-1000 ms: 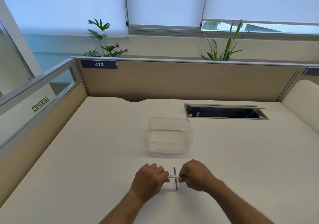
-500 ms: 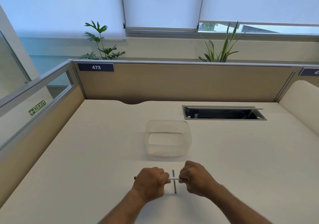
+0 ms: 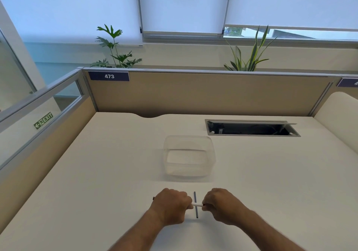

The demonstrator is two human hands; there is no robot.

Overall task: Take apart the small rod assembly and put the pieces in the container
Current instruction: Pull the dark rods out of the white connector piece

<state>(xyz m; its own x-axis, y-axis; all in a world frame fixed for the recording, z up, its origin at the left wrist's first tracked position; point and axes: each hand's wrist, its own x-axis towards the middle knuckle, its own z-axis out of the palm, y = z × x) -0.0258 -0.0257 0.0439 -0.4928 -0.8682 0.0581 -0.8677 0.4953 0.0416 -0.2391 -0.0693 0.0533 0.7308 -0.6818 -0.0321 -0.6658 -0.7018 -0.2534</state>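
Over the last second little has changed: our left hand (image 3: 171, 205) and right hand (image 3: 220, 204) still grip the rod assembly (image 3: 196, 205) near the desk's (image 3: 96, 173) edge, undivided, the container (image 3: 188, 156) just beyond.

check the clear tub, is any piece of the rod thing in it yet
No, the clear tub holds nothing, and both the left hand and right hand grip the rod assembly on the desk in front of it.

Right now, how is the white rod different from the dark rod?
The white rod is pale and runs side to side; the dark rod is grey and runs front to back. Both hands grip the white rod's line; neither visibly grips the dark rod. Both are thin, straight and cross each other.
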